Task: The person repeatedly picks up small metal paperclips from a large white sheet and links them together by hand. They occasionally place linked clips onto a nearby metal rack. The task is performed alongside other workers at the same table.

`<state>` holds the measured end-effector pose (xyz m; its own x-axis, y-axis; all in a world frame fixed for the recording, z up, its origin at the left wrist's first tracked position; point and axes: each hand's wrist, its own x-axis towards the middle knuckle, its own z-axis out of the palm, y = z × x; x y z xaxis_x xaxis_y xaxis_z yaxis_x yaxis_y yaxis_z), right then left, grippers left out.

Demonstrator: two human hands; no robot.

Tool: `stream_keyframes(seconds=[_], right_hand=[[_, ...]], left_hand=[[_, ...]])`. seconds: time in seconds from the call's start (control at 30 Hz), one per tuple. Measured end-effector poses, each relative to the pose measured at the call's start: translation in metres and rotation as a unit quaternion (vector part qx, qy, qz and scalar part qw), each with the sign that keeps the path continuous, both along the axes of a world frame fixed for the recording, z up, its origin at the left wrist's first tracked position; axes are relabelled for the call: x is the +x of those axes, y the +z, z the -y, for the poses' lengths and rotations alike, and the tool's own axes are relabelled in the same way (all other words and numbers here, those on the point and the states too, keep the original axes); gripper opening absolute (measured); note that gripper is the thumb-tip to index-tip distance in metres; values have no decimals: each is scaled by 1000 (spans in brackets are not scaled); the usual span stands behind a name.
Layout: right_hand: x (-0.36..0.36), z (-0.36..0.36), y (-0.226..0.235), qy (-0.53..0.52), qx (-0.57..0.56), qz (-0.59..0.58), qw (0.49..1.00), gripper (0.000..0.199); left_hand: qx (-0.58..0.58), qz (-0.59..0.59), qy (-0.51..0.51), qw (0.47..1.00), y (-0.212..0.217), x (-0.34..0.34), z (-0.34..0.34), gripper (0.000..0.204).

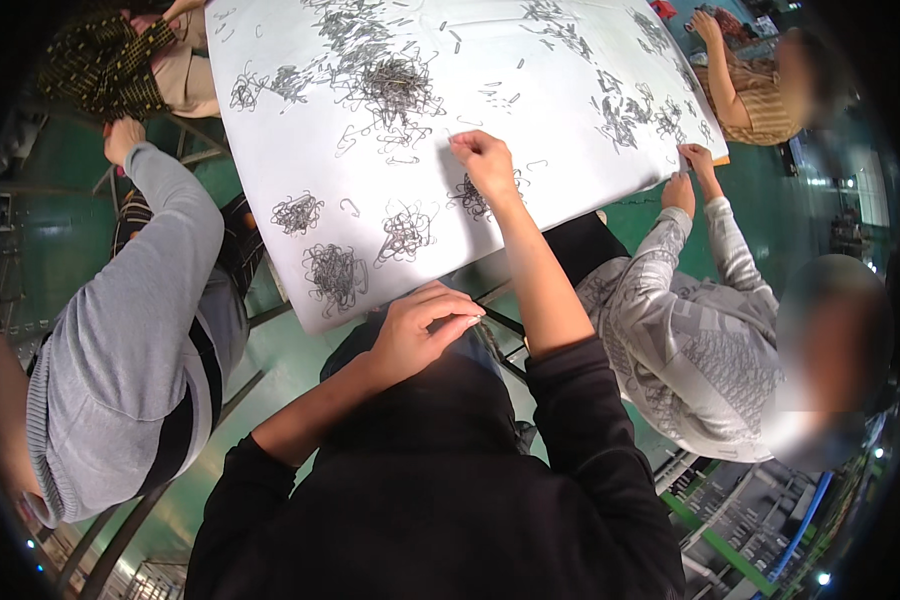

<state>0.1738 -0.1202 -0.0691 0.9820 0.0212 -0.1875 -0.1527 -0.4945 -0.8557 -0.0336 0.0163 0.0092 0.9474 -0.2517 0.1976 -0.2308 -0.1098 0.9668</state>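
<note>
Small dark bent-wire hooks lie in piles on the white-covered table [560, 170]. Over the table my right hand [485, 165] is held with its fingertips pinched together, just beyond a pile of hooks [470, 198] that its wrist partly covers. What sits in that pinch is too small to make out. My left hand [425, 325] is near the table's front edge, close to my body. Its thumb and forefinger are pressed together, with a tiny light glint at their tips that I cannot name. Closest to it are a pile of hooks [407, 234] and a denser pile [334, 277].
A large tangled heap of hooks [395, 85] lies farther back, with a scattered group [620, 115] to the right. A person in a grey sleeve [160, 260] sits at my left, another in a patterned top [690, 320] at my right. More people are at the far sides.
</note>
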Motion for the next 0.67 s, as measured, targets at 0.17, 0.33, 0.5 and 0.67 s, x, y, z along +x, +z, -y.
stream_keyframes(seconds=[0.17, 0.33, 0.5, 0.67], right_hand=[[19, -14, 4, 92, -348, 4, 933, 29], [2, 9, -4, 45, -143, -79, 986, 20], [-12, 15, 15, -43, 109, -124, 985, 12], [-74, 33, 84, -21, 211, -103, 972, 17]], left_hand=[[-3, 20, -15, 1000, 2, -5, -2, 13], [-18, 33, 1, 999, 1, -9, -1, 14], [-15, 49, -1, 999, 2, -9, -1, 15], [-25, 33, 7, 999, 11, -4, 0, 14]])
